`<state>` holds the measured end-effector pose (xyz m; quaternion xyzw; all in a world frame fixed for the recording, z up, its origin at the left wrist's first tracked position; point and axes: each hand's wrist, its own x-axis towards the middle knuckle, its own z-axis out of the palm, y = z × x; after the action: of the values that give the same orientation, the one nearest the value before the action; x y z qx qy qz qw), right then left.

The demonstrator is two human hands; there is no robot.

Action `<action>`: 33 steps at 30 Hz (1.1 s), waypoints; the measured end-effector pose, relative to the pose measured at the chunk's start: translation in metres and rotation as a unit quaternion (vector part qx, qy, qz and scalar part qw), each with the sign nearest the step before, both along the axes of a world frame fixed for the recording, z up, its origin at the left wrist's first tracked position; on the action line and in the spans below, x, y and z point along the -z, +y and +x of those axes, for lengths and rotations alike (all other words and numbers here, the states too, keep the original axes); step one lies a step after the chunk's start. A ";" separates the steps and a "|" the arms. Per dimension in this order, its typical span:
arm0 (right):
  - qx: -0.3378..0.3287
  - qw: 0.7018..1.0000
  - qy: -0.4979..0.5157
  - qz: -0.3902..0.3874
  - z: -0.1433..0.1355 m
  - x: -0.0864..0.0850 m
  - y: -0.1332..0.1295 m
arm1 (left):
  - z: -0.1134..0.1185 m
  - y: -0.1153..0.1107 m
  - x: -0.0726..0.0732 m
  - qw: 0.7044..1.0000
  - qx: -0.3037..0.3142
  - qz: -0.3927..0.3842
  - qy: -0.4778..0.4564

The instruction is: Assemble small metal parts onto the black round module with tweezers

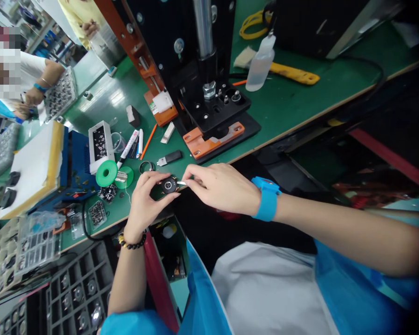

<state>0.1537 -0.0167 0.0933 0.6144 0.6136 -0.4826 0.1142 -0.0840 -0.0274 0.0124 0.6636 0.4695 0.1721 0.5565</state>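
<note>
My left hand (145, 204) pinched a small round black part (169, 185) between thumb and fingertips at the near edge of the green bench (286, 100). My right hand (220, 187), at the part's three o'clock, pinched a thin pale tool (181, 183) whose tip touched it. A black press (209, 79) stood at twelve o'clock, a green spool (106, 173) at nine.

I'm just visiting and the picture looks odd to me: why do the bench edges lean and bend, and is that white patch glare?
Head view: the wide lens tilts and curves the green bench; a pale glare patch sits near the white block; corners darken; the left hand and right hand on the small black round part are sharp; the co-worker's face is pixelated.
</note>
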 end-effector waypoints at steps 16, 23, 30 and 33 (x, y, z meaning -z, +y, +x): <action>-0.003 0.999 -0.015 -0.029 -0.001 0.000 0.004 | 0.000 0.001 -0.002 1.000 0.002 0.010 0.004; -0.077 0.996 -0.036 -0.038 -0.002 0.000 0.015 | -0.006 0.005 -0.009 0.999 0.033 0.004 0.024; -0.225 0.969 -0.092 -0.040 -0.017 -0.005 0.029 | -0.008 0.012 -0.008 1.000 0.022 -0.004 0.005; -0.250 0.962 -0.107 -0.029 -0.018 -0.005 0.028 | -0.008 0.011 -0.003 1.000 0.014 0.001 -0.015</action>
<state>0.1354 0.0109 0.0986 0.4858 0.7179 -0.3876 0.3137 -0.0922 -0.0164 0.0159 0.6680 0.4511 0.1748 0.5655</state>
